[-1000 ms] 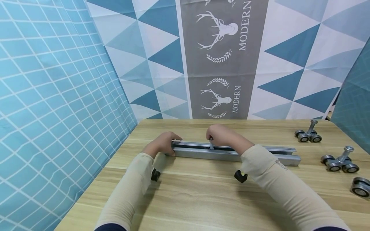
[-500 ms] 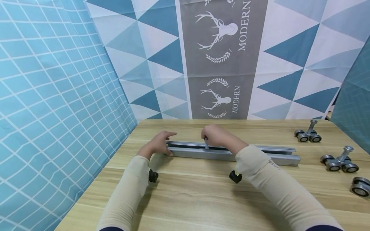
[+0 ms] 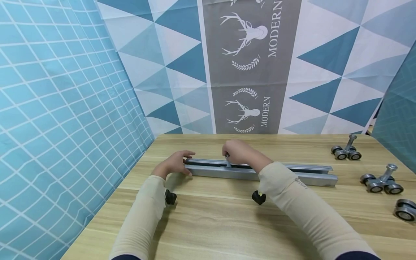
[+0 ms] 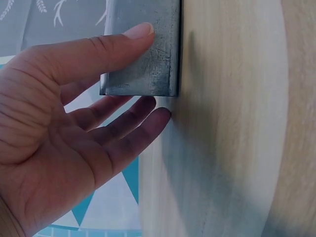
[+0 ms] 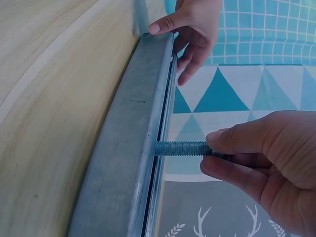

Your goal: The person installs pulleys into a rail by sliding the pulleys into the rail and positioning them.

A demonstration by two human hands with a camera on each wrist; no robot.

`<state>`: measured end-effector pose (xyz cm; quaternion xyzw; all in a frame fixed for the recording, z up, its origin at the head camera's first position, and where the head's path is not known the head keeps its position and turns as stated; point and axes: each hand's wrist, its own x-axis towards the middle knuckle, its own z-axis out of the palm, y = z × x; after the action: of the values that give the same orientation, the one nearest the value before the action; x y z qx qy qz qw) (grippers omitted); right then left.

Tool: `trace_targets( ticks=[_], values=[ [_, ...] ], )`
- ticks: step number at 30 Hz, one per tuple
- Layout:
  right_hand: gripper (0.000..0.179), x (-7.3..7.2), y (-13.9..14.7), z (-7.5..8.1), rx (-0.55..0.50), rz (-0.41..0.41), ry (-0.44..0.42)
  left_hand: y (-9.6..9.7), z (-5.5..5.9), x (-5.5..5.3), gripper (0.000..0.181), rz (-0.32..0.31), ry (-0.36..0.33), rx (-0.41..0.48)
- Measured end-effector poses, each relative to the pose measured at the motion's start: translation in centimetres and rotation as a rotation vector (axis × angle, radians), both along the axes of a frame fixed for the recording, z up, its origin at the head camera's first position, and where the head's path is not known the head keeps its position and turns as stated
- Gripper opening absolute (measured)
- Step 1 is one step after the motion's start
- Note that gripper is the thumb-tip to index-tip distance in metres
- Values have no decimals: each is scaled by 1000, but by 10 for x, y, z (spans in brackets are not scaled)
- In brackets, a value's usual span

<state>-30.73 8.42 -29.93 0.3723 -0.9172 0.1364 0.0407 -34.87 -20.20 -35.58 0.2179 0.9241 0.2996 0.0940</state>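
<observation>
A long steel channel rail (image 3: pixel 234 174) lies crosswise on the table, its slot facing up. My right hand (image 3: pixel 238 151) pinches the head end of a threaded bolt (image 5: pixel 182 148) between thumb and fingertips. The bolt stands upright out of the slot, left of the rail's middle; whatever it joins inside the rail is hidden. At the rail's left end is my left hand (image 3: pixel 175 163). In the left wrist view its thumb (image 4: pixel 128 44) lies on the rail's front face, while the other fingers bend loosely past the end and behind it.
Two four-wheeled roller trolleys with upright bolts, a far trolley (image 3: pixel 347 150) and a nearer trolley (image 3: pixel 381 182), stand at the table's right. More metal wheels (image 3: pixel 405 210) show at the right frame edge. A patterned cloth (image 3: pixel 182 72) hangs behind the table.
My right hand has slid left along the rail with the bolt. My left hand has shifted left too, uncovering more of the rail's end. The rail's right end has stayed put.
</observation>
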Motion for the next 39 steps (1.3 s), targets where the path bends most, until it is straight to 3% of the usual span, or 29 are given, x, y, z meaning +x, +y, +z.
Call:
trace_targets(
  ticks=[5, 12, 24, 39],
  values=[
    [42, -2, -5, 0, -6, 8, -1, -1, -1, -2, 76, 12, 15, -23],
    [44, -5, -11, 0, -25, 4, -14, -2, -1, -4, 70, 29, -26, 23],
    [43, -7, -22, -2, -36, 9, 36, -4, -5, -6, 57, 39, -43, 78],
    [44, -9, -45, -4, -33, 37, 94, -9, -8, -6, 56, 76, -37, 68]
  ],
)
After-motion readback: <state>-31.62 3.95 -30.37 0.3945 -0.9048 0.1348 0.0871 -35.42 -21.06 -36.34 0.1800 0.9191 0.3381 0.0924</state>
